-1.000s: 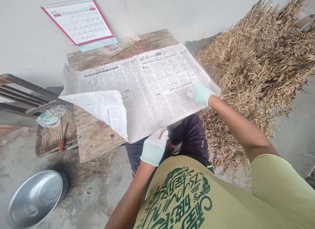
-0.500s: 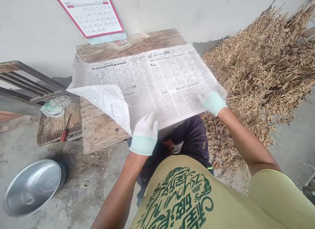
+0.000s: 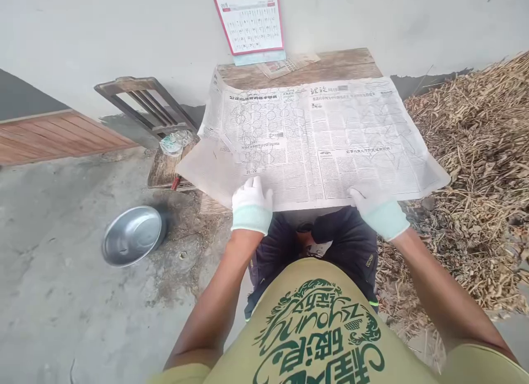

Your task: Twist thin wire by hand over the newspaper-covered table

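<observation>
A large printed newspaper sheet (image 3: 297, 147) with pen scribbles lies spread over a wooden table (image 3: 343, 64), its side corners reaching past the tabletop. My left hand (image 3: 252, 205), in a white glove with a pale green cuff, is closed on the near edge, left of the middle. Farther right along that edge my right hand (image 3: 378, 210), gloved alike, grips the paper with its thumb showing on top. Some fingertips are hard to make out against the white paper.
A desk calendar (image 3: 252, 26) and a smaller newspaper piece (image 3: 285, 65) are at the table's back by the wall. To the left stand a wooden chair (image 3: 140, 95) bearing a plastic bag (image 3: 176, 142) and red-handled tool (image 3: 176, 182), and a metal basin (image 3: 132, 235). Dry stalks (image 3: 475, 152) lie right.
The newspaper's near-left corner, folded over before, now lies opened out to the left. The view has swung left, and my right hand is lower along the near edge.
</observation>
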Demonstrator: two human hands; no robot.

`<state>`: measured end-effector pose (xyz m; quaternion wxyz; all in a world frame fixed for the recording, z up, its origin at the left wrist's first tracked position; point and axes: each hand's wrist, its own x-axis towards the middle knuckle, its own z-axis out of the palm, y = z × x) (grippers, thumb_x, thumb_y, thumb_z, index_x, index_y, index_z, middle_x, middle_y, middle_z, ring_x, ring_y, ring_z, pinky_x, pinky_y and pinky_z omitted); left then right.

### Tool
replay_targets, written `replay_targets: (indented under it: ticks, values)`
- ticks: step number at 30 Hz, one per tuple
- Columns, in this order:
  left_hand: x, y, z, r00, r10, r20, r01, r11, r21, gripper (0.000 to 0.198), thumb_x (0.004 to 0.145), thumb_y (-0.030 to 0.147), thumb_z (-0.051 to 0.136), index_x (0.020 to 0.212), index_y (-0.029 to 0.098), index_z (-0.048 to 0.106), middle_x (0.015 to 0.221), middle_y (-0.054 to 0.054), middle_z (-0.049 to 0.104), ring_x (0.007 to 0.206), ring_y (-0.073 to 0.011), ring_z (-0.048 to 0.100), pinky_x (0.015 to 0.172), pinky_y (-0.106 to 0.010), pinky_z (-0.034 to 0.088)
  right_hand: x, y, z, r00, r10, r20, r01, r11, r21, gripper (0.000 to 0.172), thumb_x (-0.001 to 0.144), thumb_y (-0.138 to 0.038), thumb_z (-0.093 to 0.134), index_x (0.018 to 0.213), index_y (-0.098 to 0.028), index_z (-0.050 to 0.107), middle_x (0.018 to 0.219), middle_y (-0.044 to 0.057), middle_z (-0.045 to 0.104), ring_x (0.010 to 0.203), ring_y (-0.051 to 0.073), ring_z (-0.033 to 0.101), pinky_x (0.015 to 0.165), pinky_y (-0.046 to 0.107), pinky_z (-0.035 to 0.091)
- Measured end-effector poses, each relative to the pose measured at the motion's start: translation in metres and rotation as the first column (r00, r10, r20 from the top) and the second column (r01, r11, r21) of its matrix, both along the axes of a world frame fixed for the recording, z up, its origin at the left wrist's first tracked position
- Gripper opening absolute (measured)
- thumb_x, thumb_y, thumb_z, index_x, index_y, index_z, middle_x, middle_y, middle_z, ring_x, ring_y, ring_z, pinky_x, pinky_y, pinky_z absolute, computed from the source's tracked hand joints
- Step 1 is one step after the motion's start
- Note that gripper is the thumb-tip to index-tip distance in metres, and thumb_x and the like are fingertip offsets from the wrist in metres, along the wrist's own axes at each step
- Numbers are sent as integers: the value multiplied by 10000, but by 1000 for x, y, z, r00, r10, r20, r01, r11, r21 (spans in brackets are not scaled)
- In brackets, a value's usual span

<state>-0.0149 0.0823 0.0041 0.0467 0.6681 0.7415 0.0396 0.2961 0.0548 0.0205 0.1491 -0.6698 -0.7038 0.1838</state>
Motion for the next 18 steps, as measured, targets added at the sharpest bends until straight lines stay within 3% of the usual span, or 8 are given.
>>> replay_targets:
  ticks: [9, 18]
  values:
    - [-46, 6, -12, 967, 177, 182, -189, 981, 46, 480, 1003, 319, 564, 1405, 74, 660, 1396, -233, 689, 1287, -390, 661, 1113, -495, 508, -30, 9, -2, 988, 154, 20, -155, 984, 93, 345, 1059, -291, 407, 732, -246, 508, 698, 45, 585, 644, 224, 521, 663, 373, 370]
    - [-82, 35, -21, 945, 166, 283, -202, 974, 100, 427, 993, 299, 574, 1354, 112, 703, 1353, -202, 720, 1320, -370, 645, 1154, -485, 490, -28, 5, -24, 989, 145, -10, -142, 980, 139, 306, 1059, -286, 427, 1003, -228, 722, 958, 112, 761, 885, 292, 696, 808, 403, 499]
